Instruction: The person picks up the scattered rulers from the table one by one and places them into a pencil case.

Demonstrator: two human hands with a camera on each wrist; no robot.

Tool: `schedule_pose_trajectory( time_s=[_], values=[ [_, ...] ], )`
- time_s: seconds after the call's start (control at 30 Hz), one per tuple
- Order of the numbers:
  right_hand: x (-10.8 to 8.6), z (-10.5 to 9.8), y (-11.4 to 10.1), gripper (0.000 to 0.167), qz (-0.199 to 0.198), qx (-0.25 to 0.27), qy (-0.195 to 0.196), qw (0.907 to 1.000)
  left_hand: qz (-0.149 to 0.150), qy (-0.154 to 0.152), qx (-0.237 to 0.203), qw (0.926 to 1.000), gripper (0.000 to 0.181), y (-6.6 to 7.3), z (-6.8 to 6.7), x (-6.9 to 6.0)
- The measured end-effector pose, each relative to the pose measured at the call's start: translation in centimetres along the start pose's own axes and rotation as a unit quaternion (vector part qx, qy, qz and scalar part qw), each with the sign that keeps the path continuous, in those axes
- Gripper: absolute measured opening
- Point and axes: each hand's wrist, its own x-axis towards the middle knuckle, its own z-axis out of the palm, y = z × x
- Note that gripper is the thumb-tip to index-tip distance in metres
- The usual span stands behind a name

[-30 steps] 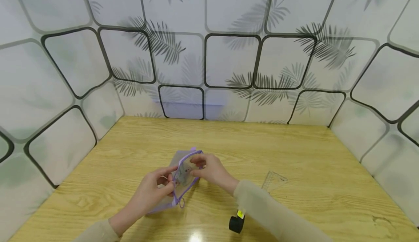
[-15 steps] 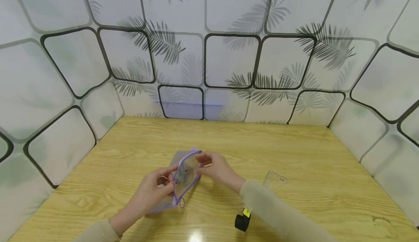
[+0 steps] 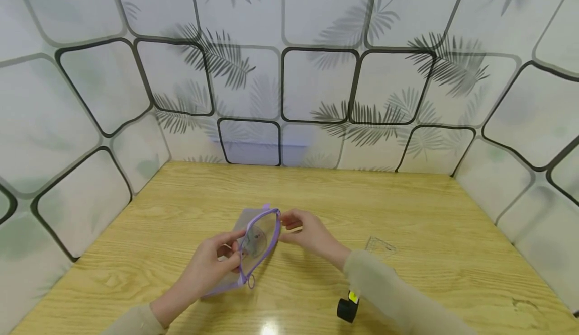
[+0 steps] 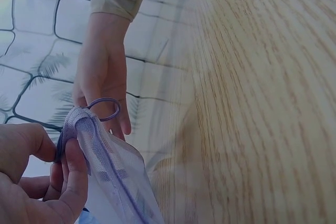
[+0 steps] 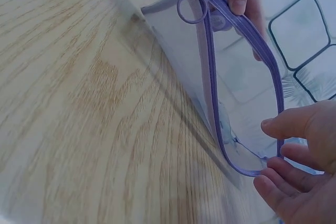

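Observation:
My left hand [image 3: 214, 257] pinches one side of a see-through zipper pouch [image 3: 242, 222] by its purple-edged rim, between thumb and fingers. The pouch's mouth gapes toward the right, and a purple ring hangs from its zipper [image 5: 212, 77] at the near end. Inside lies a clear rounded piece [image 3: 257, 240] with small marks; its kind is hard to tell. My right hand [image 3: 309, 232] is at the mouth's far right edge, fingers loosely bent and holding nothing. In the right wrist view its fingertips [image 5: 270, 124] are close to the rim; whether they touch it I cannot tell.
A clear triangular set square [image 3: 381, 246] lies on the wooden table [image 3: 434, 254] to the right, partly behind the right sleeve [image 3: 384, 284]. A black wrist camera [image 3: 347, 309] sits by that sleeve. Patterned cloth walls [image 3: 321, 83] enclose the table's back and sides.
My right hand has drawn back to the right, out of the pouch's mouth to its outer edge. More of the clear rounded piece shows inside. The left hand and pouch stay put.

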Motion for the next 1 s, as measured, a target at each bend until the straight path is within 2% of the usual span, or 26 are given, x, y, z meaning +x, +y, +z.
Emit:
schedule_pose_trajectory(
  time_s=[0.4,0.67,1.0],
  values=[
    [-0.6,-1.1,0.5,0.043,-0.019,-0.01,-0.004,0.9998,-0.008,-0.002,0.002,1.0,0.052,-0.1,0.0,-0.1],
    [-1.0,-1.7,0.7,0.044,-0.008,-0.017,-0.002,0.9998,-0.01,-0.003,0.0,0.9999,0.052,-0.1,0.0,-0.1],
    [-2.1,-3.3,1.6,0.044,-0.017,-0.037,0.001,0.9992,-0.003,-0.004,0.001,1.0,0.053,-0.3,0.1,-0.1]
  ],
)
